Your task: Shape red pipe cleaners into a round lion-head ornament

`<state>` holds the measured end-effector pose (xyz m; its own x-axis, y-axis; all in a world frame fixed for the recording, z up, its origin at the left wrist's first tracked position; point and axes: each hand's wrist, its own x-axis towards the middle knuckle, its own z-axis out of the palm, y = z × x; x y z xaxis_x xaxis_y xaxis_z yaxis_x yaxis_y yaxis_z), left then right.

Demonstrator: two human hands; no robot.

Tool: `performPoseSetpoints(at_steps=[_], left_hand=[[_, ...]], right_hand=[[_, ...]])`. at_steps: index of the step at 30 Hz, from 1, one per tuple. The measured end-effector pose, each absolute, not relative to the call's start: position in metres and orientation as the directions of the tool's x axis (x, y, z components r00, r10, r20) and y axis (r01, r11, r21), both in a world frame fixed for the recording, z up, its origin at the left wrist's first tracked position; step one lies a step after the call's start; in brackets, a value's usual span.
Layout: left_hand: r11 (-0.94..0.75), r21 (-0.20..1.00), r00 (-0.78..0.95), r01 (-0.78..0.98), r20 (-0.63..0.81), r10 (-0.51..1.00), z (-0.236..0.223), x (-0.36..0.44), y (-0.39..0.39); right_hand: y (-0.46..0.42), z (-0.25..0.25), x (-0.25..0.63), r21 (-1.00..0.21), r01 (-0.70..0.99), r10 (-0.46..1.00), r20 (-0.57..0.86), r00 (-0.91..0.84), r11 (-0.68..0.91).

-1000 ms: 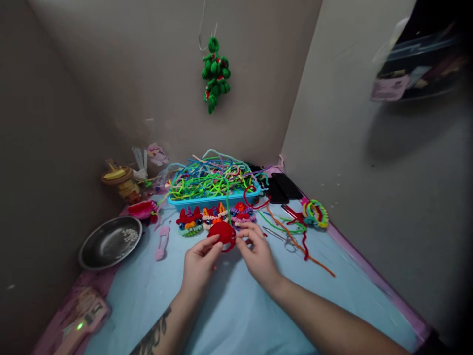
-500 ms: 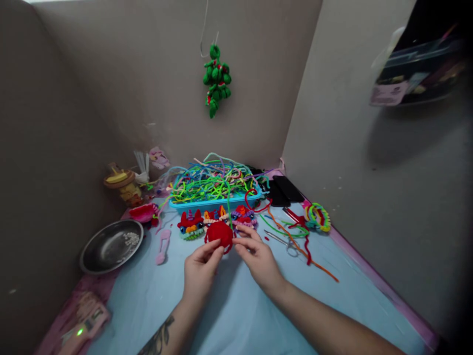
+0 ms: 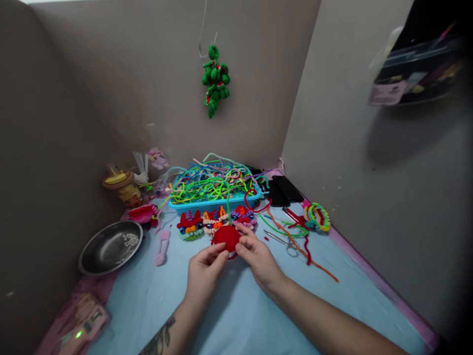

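A rounded red yarn piece, crocheted by its look (image 3: 226,237), is held up over the front middle of the table. My left hand (image 3: 206,266) pinches its lower left edge between thumb and fingers. On the other side my right hand (image 3: 258,254) grips the right edge, thumb in front and fingers partly behind. A green strand (image 3: 228,202) runs from the piece's top toward the blue tray (image 3: 199,204) heaped with coloured yarn lengths. Just behind the piece stand three small colourful crocheted figures (image 3: 190,226), the middle one partly covered.
Scissors (image 3: 283,240) lie right of my right hand, among orange, green and red strands (image 3: 308,256). Two dark phones (image 3: 287,188) rest farther back. On the left are a metal bowl (image 3: 111,249) with white bits and a pink clip-like tool (image 3: 161,249). A green crocheted ornament (image 3: 215,81) hangs above.
Both hands have shifted the red piece slightly right and down. My right hand has closed in on its right edge, where its fingers were more spread before.
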<state>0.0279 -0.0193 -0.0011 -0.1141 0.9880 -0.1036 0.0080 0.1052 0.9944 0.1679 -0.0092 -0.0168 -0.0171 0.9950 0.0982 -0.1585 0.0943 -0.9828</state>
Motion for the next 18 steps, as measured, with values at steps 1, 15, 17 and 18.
performPoseSetpoints(at_steps=[1, 15, 17, 18], left_hand=[[0.104, 0.995, -0.117, 0.008, -0.102, 0.988, -0.0008, 0.028, -0.0194], [0.104, 0.992, -0.105, -0.068, -0.11, 0.988, -0.0065, 0.0269, -0.018], [0.092, 0.993, -0.106, -0.075, -0.1, 0.989, -0.0075, 0.0244, -0.0168], [0.085, 0.994, -0.098, -0.068, -0.091, 0.991, -0.008, 0.0235, -0.0166]], right_hand=[[-0.0097, -0.017, 0.1677, -0.985, -0.13, 0.993, 0.119, -0.023, 0.115], [-0.0096, -0.0151, 0.1707, -0.977, 0.026, 0.977, 0.213, 0.007, 0.213], [-0.0103, -0.014, 0.1712, -0.976, 0.044, 0.977, 0.213, 0.003, 0.213], [-0.0107, -0.0136, 0.1709, -0.978, 0.044, 0.979, 0.205, 0.004, 0.204]])
